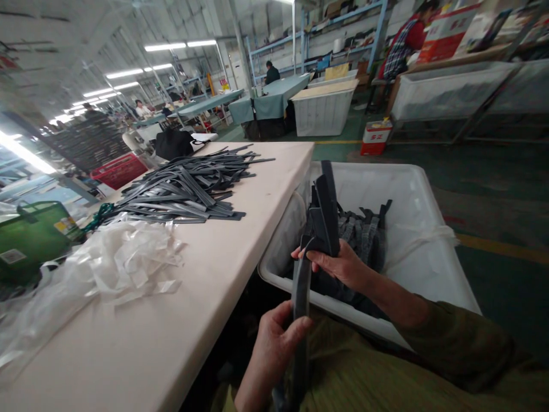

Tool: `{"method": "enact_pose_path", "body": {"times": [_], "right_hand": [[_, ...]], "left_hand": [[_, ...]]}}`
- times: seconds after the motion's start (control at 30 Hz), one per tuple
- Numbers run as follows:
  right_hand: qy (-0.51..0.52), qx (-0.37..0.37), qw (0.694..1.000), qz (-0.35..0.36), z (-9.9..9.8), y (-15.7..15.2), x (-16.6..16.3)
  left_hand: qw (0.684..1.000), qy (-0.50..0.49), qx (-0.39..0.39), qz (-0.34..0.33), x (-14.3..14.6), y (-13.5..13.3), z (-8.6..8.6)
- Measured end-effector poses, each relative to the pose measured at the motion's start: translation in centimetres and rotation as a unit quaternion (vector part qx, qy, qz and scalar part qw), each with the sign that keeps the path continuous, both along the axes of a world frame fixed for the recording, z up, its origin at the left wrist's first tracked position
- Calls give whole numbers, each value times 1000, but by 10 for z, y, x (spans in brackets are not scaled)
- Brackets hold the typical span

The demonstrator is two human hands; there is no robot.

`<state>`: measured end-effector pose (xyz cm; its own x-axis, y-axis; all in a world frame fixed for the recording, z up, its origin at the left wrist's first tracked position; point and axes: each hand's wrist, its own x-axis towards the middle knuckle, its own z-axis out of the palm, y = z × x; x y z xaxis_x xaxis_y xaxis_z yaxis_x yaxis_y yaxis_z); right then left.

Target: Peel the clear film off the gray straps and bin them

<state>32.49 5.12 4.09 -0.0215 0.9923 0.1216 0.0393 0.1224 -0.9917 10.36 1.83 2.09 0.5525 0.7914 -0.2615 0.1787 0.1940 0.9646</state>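
Note:
My right hand (337, 263) grips a bundle of dark grey strips (323, 220) that stick up above the near rim of a white plastic bin (407, 189). Lower down, my left hand (277, 337) is closed around a long dark grey strip (301, 286), thumb on its face. This strip runs from my right hand down past my left one toward my lap. Inside the bin lies a heap of dark grey straps (364, 234), partly hidden by my right hand and the bundle.
A pale table (214, 269) on the left bears a pile of loose grey strips (184, 189) and crumpled white plastic strips (124, 257). A green bag (34, 240) is at far left. A red-and-white can (376, 137) stands on the floor; a person (403, 48) sits beyond.

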Motion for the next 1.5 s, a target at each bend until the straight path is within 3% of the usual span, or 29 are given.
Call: {"method": "enact_pose_path", "body": {"times": [0.2, 0.4, 0.53, 0.7, 0.87, 1.03, 1.13, 1.27, 1.37, 1.5], "right_hand": [[-2, 46, 994, -96, 25, -31, 38], [-59, 100, 972, -202, 48, -47, 83], [-157, 152, 943, -250, 66, -36, 86], [-299, 182, 871, -345, 70, 1, 101], [-308, 157, 873, -343, 28, 66, 130], [-340, 119, 877, -317, -47, 114, 127], [-348, 105, 889, -278, -98, 118, 112], [-344, 76, 910, -219, -153, 109, 93], [-336, 61, 926, -160, -177, 100, 82], [-322, 49, 942, -81, -191, 88, 69]], "left_hand": [[996, 45, 61, -41, 21, -17, -15], [988, 50, 128, -67, 36, -16, -19], [995, -17, 96, 5, 33, -12, -26], [991, -7, 39, 131, 0, -14, -54], [979, -7, -2, 204, -31, -25, -78], [963, 10, -19, 269, -49, -31, -98], [949, 3, -17, 316, -58, -32, -111], [949, -5, -33, 313, -65, -34, -128], [949, 1, -26, 315, -64, -37, -138], [954, 5, -15, 298, -62, -39, -146]]}}
